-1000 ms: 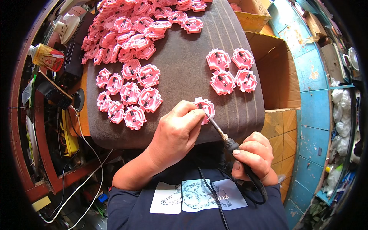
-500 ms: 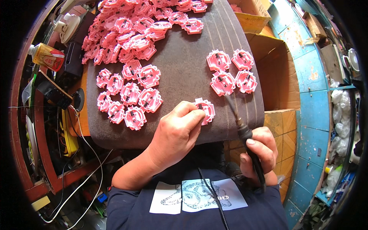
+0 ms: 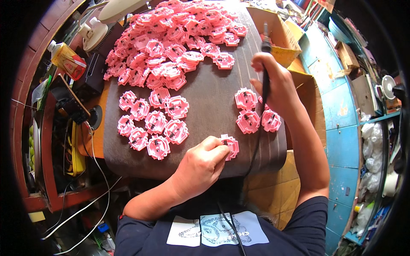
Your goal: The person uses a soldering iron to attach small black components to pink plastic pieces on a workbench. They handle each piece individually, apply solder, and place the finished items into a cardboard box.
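My left hand (image 3: 200, 164) is closed at the near edge of the dark work surface, thumb and forefinger pinched on the left side of a pink plastic part (image 3: 232, 148) with a small black piece inside. Its fingertips are partly hidden. Raised over the right side, my right hand (image 3: 275, 77) wraps round the black handle of a soldering iron (image 3: 266, 45), whose metal tip points away from me. The iron's dark cord (image 3: 256, 147) hangs down to the near edge. Below this hand sits a small group of pink parts (image 3: 247, 121), partly covered by the hand and cord.
A big heap of pink parts (image 3: 171, 38) covers the far left, with several laid out in a cluster (image 3: 156, 122) nearer me. Cardboard boxes (image 3: 273, 38) stand along the right edge. At left are a yellow-red bottle (image 3: 68, 61) and a phone-like device on a stand (image 3: 68, 100).
My right hand has lifted the soldering iron from near the closest pink part up and away to the far right. My left hand stays pinched on the same part; the whole view has shifted slightly.
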Tool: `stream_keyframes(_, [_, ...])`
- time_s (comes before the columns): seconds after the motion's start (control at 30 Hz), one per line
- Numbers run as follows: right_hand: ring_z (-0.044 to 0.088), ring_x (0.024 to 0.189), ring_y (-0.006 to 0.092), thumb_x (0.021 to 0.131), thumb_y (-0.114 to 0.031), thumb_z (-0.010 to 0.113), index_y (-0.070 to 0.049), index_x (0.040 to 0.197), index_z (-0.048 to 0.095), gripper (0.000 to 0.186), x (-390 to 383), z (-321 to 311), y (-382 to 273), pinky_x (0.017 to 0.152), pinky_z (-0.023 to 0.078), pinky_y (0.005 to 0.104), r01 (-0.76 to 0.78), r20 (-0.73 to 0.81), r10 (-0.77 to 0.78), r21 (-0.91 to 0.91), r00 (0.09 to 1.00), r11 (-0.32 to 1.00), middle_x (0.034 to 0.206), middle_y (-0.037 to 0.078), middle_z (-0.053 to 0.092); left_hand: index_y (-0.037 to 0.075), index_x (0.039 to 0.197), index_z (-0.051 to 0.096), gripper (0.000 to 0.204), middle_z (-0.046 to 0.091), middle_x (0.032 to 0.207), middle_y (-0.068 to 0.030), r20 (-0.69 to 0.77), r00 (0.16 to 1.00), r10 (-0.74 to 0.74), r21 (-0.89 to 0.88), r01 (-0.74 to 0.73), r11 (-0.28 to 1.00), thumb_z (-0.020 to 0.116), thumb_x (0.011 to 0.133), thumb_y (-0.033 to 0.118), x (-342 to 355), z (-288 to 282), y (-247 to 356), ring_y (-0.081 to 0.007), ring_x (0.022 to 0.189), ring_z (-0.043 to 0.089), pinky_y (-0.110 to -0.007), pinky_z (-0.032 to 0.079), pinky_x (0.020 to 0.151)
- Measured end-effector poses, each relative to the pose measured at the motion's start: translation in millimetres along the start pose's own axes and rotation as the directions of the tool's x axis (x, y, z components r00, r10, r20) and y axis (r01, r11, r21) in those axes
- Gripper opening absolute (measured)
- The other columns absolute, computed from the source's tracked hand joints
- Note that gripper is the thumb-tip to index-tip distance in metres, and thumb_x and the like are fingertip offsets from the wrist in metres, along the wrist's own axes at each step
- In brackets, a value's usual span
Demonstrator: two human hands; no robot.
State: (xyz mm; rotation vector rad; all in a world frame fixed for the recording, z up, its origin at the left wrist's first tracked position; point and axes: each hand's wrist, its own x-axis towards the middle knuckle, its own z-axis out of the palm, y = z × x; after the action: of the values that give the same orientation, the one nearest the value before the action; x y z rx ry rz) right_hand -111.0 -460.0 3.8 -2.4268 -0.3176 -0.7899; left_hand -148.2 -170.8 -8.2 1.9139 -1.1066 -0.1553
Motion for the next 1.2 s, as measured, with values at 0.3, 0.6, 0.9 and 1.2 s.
stream_keyframes(0.3, [0.069, 0.107, 0.0505, 0.088, 0.001, 0.063, -0.009, 0.133, 0.054, 0.047, 61.1, 50.7, 38.6, 0.090, 0.053, 0.0570, -0.231, 0.154, 0.259, -0.178, 0.953, 0.956, 0.106, 0.029, 0.073, 0.001, 0.108, 0.071, 0.021, 0.068, 0.101, -0.0155, -0.008, 0.999, 0.036, -0.009, -0.036, 0.999, 0.076, 0.087, -0.003, 0.7, 2.1, 0.0, -0.0358, 0.090, 0.071, -0.042, 0.058, 0.078])
stream_keyframes(0.6, [0.069, 0.104, 0.0512, 0.089, 0.001, 0.061, -0.012, 0.127, 0.055, 0.041, 58.9, 65.2, 44.0, 0.087, 0.052, 0.0575, -0.177, 0.126, 0.199, -0.169, 0.972, 0.970, 0.103, 0.028, 0.073, 0.000, 0.108, 0.070, 0.020, 0.067, 0.104, -0.0161, 0.007, 0.999, 0.036, -0.018, -0.036, 0.999, 0.075, 0.089, -0.001, -1.2, 2.4, -0.8, -0.0369, 0.093, 0.071, -0.043, 0.058, 0.080])
stream_keyframes(0.9, [0.071, 0.094, 0.0465, 0.091, 0.001, 0.067, -0.010, 0.125, 0.058, 0.037, 47.7, 43.8, 23.2, 0.080, 0.054, 0.0488, -0.132, 0.116, 0.127, 0.033, 0.985, 0.991, 0.096, 0.023, 0.072, 0.000, 0.108, 0.069, 0.021, 0.067, 0.106, -0.0164, -0.006, 0.999, 0.050, -0.013, -0.050, 0.999, 0.074, 0.088, -0.002, -1.3, 3.7, -2.7, -0.0373, 0.094, 0.071, -0.044, 0.059, 0.081])
stream_keyframes(1.2, [0.058, 0.074, 0.0104, 0.090, 0.008, 0.068, -0.006, 0.124, 0.057, 0.039, -40.5, -16.0, -28.5, 0.070, 0.051, 0.0285, -0.219, -0.088, 0.264, 0.348, 0.961, 0.912, 0.084, 0.003, 0.059, 0.001, 0.107, 0.070, 0.019, 0.067, 0.106, -0.0164, 0.009, 1.000, 0.025, -0.022, -0.025, 0.999, 0.074, 0.089, -0.001, -1.9, 2.7, -3.5, -0.0378, 0.095, 0.071, -0.044, 0.059, 0.081])
